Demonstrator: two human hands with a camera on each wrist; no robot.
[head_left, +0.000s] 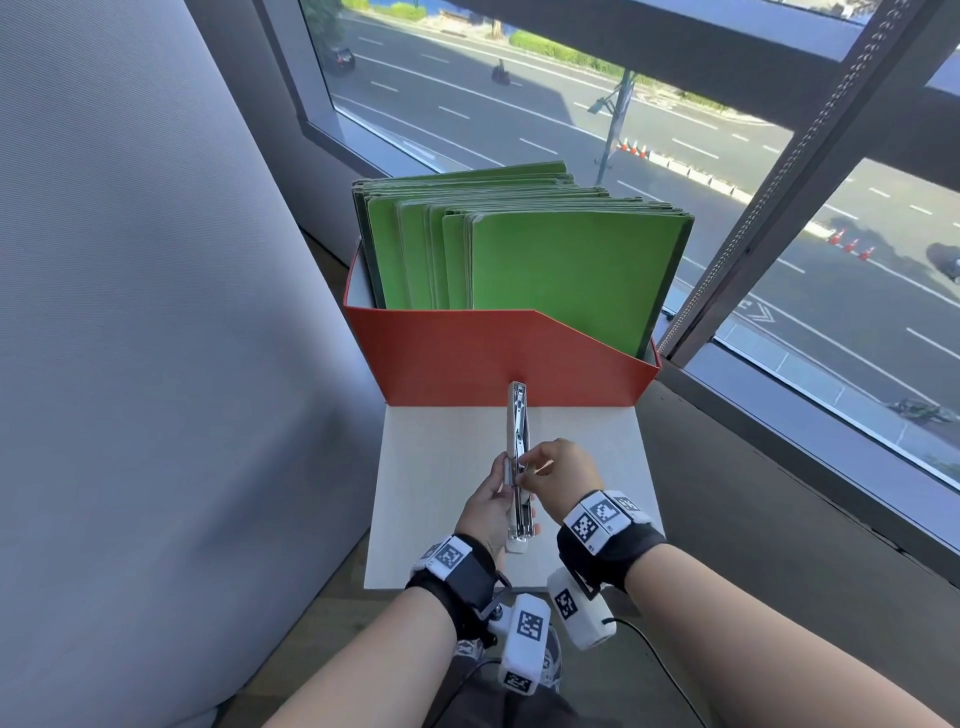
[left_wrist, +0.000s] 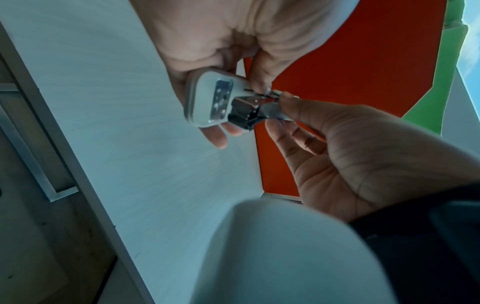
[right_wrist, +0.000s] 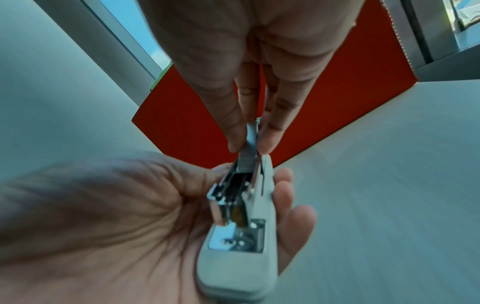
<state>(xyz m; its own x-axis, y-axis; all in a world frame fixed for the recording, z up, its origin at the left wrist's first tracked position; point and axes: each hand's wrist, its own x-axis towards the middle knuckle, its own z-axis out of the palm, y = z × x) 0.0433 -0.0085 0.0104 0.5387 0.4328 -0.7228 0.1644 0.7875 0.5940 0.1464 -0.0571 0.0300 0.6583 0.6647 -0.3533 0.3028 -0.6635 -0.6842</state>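
A white stapler (head_left: 518, 519) with chrome insides is held above the white table (head_left: 426, 493), its metal arm (head_left: 517, 415) swung out towards the red box. My left hand (head_left: 511, 501) grips the white body from the left, fingers curled under it. My right hand (head_left: 524, 462) pinches the metal arm near the hinge between thumb and fingers. In the left wrist view, the left hand (left_wrist: 221, 131) wraps the stapler (left_wrist: 205, 98) and the right hand (left_wrist: 281, 107) pinches the metal part. The right wrist view shows the right hand (right_wrist: 248, 148) nipping the grey arm (right_wrist: 250, 135) above the stapler (right_wrist: 233, 257), which lies in the left hand (right_wrist: 259, 195).
A red box (head_left: 498, 358) full of upright green folders (head_left: 561, 275) stands at the table's far edge, just past the stapler's tip. A grey padded wall (head_left: 130, 312) runs along the left, and a window sill and frame (head_left: 779, 441) along the right. Cables hang below my wrists.
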